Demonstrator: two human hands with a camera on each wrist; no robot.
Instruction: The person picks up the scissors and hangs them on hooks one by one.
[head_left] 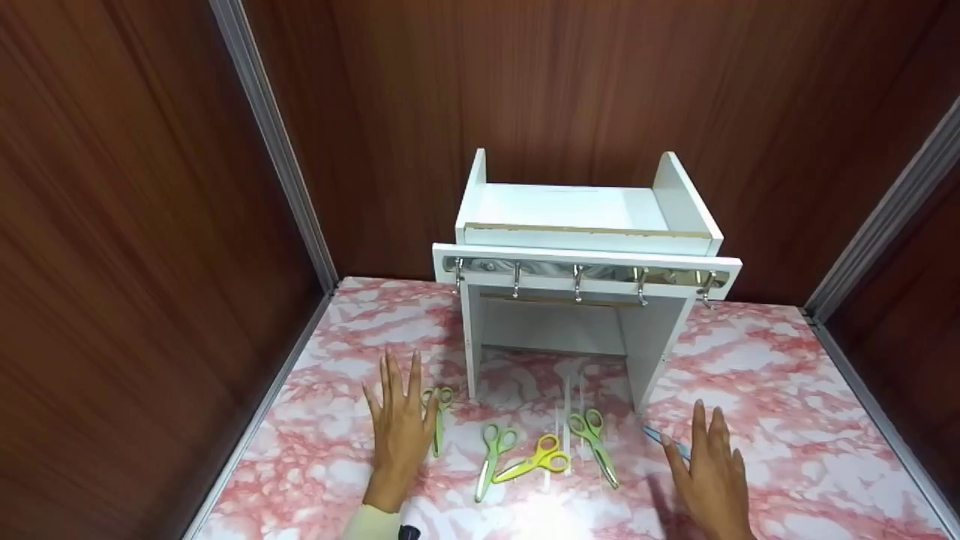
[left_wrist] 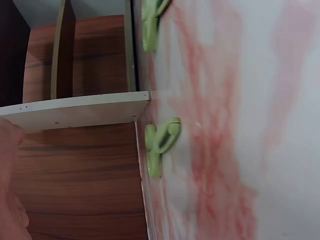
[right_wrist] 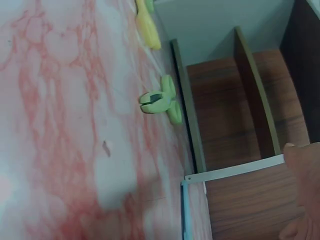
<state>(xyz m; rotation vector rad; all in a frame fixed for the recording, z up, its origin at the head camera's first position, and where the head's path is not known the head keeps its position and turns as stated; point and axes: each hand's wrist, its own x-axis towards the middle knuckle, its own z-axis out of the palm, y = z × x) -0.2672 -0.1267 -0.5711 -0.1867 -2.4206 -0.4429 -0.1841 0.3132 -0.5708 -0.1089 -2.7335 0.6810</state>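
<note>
My left hand (head_left: 403,435), fingers straight and spread, is held beside green scissors (head_left: 439,420) at the left and grips nothing. My right hand (head_left: 712,472) has its fingers extended too, close by a slim blue object (head_left: 667,442) that it partly covers in the head view. Between the hands lie more green scissors (head_left: 491,459), yellow scissors (head_left: 536,459) and another green pair (head_left: 595,448). In the left wrist view, green scissors (left_wrist: 159,142) lie near the shelf's side panel. The right wrist view shows green scissors (right_wrist: 162,102) and the blue object's edge (right_wrist: 186,210).
A white shelf unit (head_left: 585,240) stands behind the scissors, with a metal strip of several hooks (head_left: 577,281) across its front. The tabletop (head_left: 315,442) has a red and white marble pattern. Brown wood panels (head_left: 562,90) enclose the back and both sides.
</note>
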